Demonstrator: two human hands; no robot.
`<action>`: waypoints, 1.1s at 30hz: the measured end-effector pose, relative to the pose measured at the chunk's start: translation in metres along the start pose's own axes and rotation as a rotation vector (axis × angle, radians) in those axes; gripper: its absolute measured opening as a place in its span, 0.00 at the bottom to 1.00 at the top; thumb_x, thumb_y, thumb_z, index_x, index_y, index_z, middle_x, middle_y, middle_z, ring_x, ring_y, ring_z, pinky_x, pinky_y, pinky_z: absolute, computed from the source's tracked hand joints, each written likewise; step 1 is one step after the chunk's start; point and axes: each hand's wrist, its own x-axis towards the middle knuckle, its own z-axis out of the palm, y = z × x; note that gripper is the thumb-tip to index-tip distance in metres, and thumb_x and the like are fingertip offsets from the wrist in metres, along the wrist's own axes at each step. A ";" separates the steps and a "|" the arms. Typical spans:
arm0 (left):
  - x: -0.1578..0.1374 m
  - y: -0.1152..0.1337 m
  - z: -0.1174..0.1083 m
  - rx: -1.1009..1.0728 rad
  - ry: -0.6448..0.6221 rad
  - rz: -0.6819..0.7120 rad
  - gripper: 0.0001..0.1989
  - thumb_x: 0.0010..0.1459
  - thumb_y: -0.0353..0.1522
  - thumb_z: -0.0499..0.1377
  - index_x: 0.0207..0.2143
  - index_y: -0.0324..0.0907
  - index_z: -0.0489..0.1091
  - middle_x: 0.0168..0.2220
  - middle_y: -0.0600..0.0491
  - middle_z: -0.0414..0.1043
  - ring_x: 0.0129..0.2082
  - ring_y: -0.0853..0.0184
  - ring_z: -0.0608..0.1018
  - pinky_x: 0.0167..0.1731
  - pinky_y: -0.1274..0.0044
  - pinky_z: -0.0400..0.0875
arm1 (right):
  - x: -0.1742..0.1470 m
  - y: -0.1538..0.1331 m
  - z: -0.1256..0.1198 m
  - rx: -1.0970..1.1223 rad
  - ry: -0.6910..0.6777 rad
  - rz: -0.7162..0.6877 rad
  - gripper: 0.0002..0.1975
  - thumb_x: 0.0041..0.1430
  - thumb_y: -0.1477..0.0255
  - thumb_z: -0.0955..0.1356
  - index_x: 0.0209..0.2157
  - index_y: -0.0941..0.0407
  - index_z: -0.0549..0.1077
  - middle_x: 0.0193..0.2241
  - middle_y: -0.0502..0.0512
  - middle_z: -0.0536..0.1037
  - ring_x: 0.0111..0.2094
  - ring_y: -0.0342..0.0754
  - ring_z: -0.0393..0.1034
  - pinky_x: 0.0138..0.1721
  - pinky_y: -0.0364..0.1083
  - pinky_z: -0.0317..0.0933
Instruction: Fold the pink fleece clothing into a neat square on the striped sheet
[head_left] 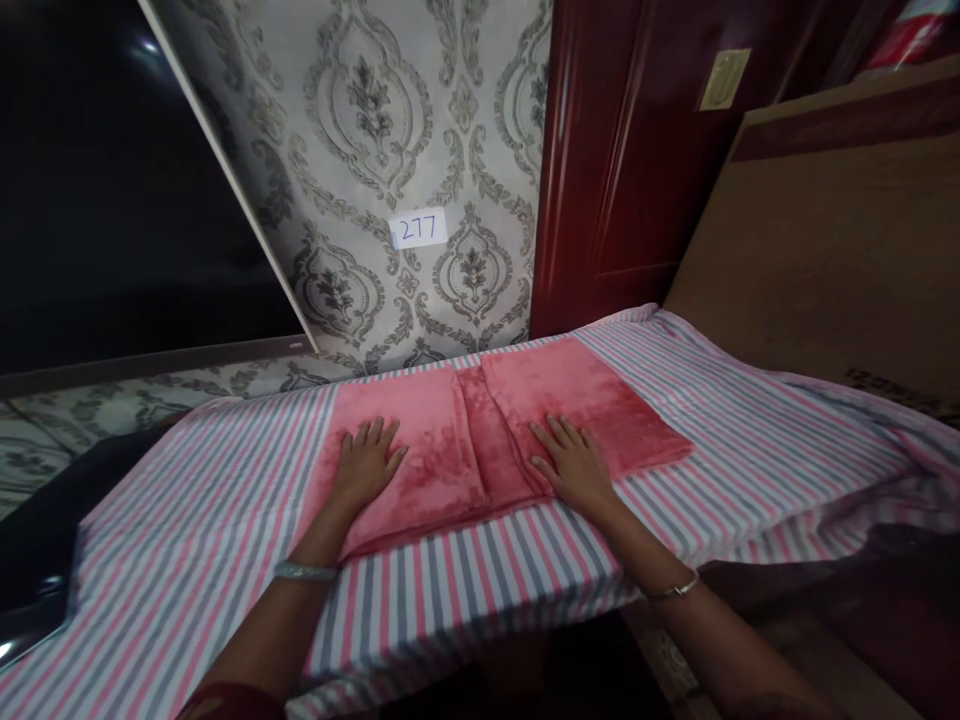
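A pink, plush-looking cloth (420, 420) lies folded on a striped tablecloth (225, 500), both its sides turned in so that a narrow strip shows between them. Flat on the left panel rests my left hand (365, 462), fingers spread, with a bangle on that wrist. My right hand (574, 462) lies on the right panel close to the inner fold, its fingers apart and nothing in them; a thin bracelet circles this wrist. Darker red patches mark the pile around both hands.
A large dark screen (135, 180) stands at the left. Behind the table is a patterned wall with a paper label (418, 228) reading 277. A dark red door (600, 150) and a big cardboard box (832, 240) are on the right.
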 end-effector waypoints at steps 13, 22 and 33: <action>-0.006 -0.063 -0.011 -0.411 0.338 -0.195 0.27 0.62 0.44 0.50 0.55 0.37 0.74 0.55 0.41 0.76 0.56 0.53 0.77 0.57 0.64 0.69 | -0.015 -0.095 -0.029 0.379 0.118 -0.391 0.32 0.70 0.63 0.62 0.71 0.55 0.54 0.71 0.62 0.55 0.72 0.56 0.47 0.69 0.61 0.50; -0.021 -0.100 -0.012 -0.595 0.159 -0.649 0.21 0.56 0.45 0.59 0.42 0.39 0.79 0.33 0.42 0.81 0.39 0.50 0.81 0.39 0.66 0.75 | -0.032 -0.131 0.006 0.362 -0.137 -0.422 0.34 0.63 0.71 0.68 0.70 0.52 0.59 0.71 0.60 0.56 0.72 0.58 0.44 0.69 0.63 0.46; -0.035 -0.077 -0.026 -1.437 0.096 -0.674 0.45 0.53 0.32 0.69 0.70 0.47 0.54 0.52 0.42 0.76 0.36 0.63 0.83 0.39 0.71 0.79 | -0.033 -0.130 -0.002 0.375 -0.168 -0.380 0.35 0.62 0.75 0.66 0.69 0.53 0.58 0.71 0.58 0.56 0.72 0.56 0.43 0.71 0.63 0.42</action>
